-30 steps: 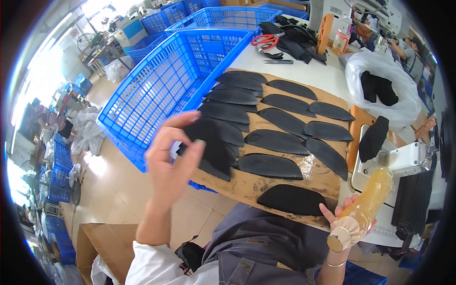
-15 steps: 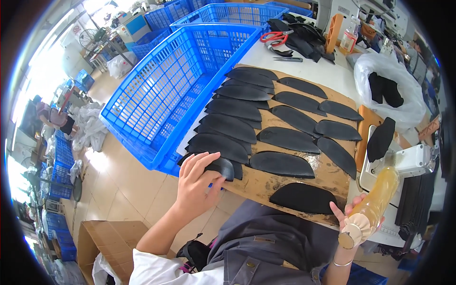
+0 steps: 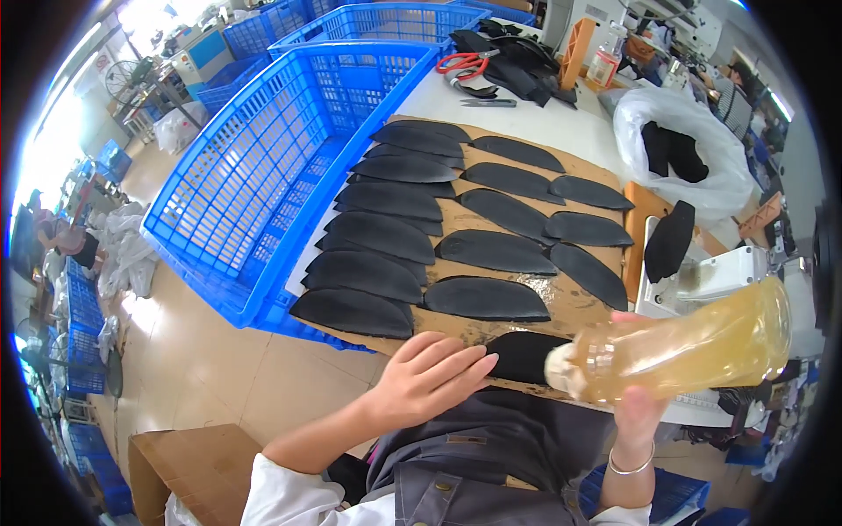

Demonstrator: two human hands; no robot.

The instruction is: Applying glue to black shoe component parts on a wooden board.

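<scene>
Gluing the near black sole piece

My left hand [image 3: 434, 373] lies flat and open, pinning the black piece [image 3: 526, 355]; my right hand [image 3: 636, 412] grips the glue bottle [image 3: 684, 351], nozzle best kept low.

Left hand [image 3: 430, 373] flat, fingers together, low in the middle, right hand [image 3: 636, 412] curled tight, lower right, wrist bent up

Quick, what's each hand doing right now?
Left hand: open, fingers flat by a black leaf-shaped piece on the board.
Right hand: closed around a tilted bottle of yellowish liquid.
</scene>
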